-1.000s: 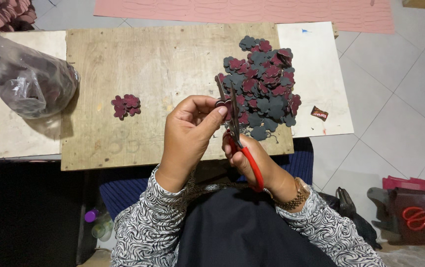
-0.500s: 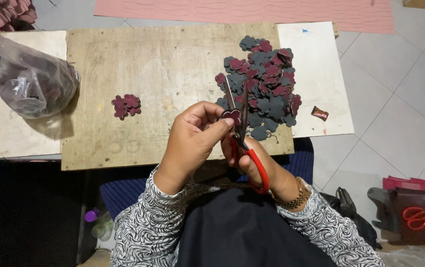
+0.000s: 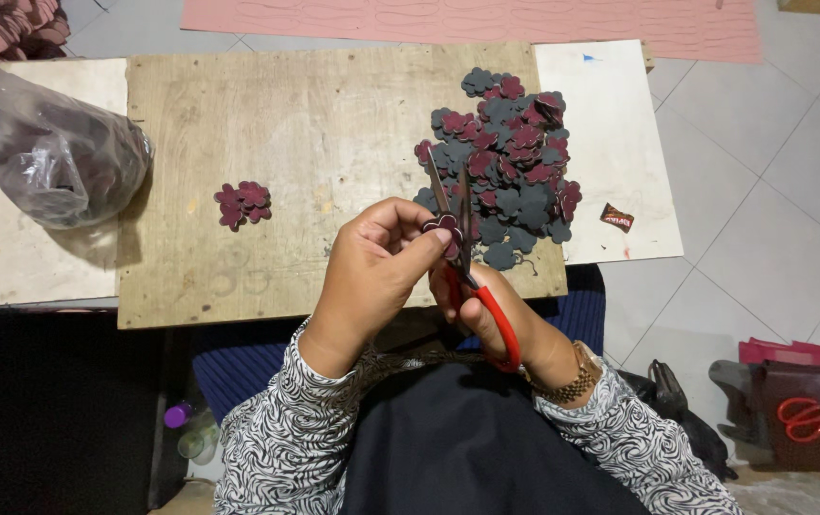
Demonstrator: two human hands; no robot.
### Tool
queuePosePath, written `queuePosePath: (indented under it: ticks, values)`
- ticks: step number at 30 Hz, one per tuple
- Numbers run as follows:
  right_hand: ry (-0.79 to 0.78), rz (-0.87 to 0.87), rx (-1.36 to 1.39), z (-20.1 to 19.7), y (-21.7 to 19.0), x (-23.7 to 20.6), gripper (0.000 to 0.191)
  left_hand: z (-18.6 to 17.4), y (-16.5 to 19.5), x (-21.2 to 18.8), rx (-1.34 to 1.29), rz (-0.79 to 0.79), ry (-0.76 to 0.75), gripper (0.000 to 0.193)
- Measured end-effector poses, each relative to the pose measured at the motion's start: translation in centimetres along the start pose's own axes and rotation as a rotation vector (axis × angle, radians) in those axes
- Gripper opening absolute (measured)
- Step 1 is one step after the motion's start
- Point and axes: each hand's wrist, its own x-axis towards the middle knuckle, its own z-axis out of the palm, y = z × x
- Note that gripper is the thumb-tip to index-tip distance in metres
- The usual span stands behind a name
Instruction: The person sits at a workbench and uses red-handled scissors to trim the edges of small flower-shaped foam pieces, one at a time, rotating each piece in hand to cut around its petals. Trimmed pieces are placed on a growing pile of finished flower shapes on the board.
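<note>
My left hand pinches a small dark red, flower-shaped cutout of thin sheet material between thumb and fingers, clamped on its near edge and held just above the front of the desk. My right hand grips the red-handled scissors, its fingers closed through and around the red loop. The 2 metal blades point away from me and stand slightly apart, with the cutout sitting right at them; I cannot tell whether a blade is already in the material.

Just beyond the blade tips lies a big heap of dark grey and dark red flower-shaped cutouts, spread over the right part of the bare plywood desk and spilling onto a white board that adjoins it. A small dark wrapped sweet rests on that white board, near the heap. Well to the left on the plywood sits a small cluster of dark red cutouts, apart from everything else. Farther left, a crumpled clear plastic bag with dark contents lies across the seam between the plywood and a pale board. On the tiled floor at my far right, a second pair of red-handled scissors lies on a dark red case.
</note>
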Motion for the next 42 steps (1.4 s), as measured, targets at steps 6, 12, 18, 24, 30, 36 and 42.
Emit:
queuePosePath:
  ticks: [6, 12, 18, 24, 30, 36, 42]
  values:
    - [0.022, -0.044, -0.028, 0.2, -0.1, 0.1, 0.082, 0.1, 0.3, -0.1, -0.035, -0.022, 0.006, 0.006]
    - [0.032, 0.079, 0.029, 0.4, -0.1, -0.2, 0.082, -0.1, 0.4, 0.1, -0.039, -0.036, -0.023, 0.007]
    - [0.031, 0.032, 0.018, 0.4, 0.1, -0.1, 0.079, -0.3, -0.1, 0.1, -0.077, -0.023, -0.052, 0.010]
    - [0.052, 0.046, 0.045, 0.6, -0.2, -0.1, 0.077, -0.2, -0.7, 0.2, -0.055, 0.009, -0.021, 0.012]
    - [0.103, 0.042, 0.055, 1.0, -0.1, -0.1, 0.074, 0.0, -1.0, 0.5, 0.014, 0.038, 0.020, 0.011]
    - [0.100, 0.034, 0.049, 0.9, 0.0, -0.1, 0.071, -0.2, -0.6, 0.4, 0.003, 0.019, 0.003, 0.008]
    - [0.072, 0.031, 0.092, 0.7, 0.0, -0.1, 0.068, -0.4, -0.9, 0.6, 0.054, 0.023, 0.045, 0.004]
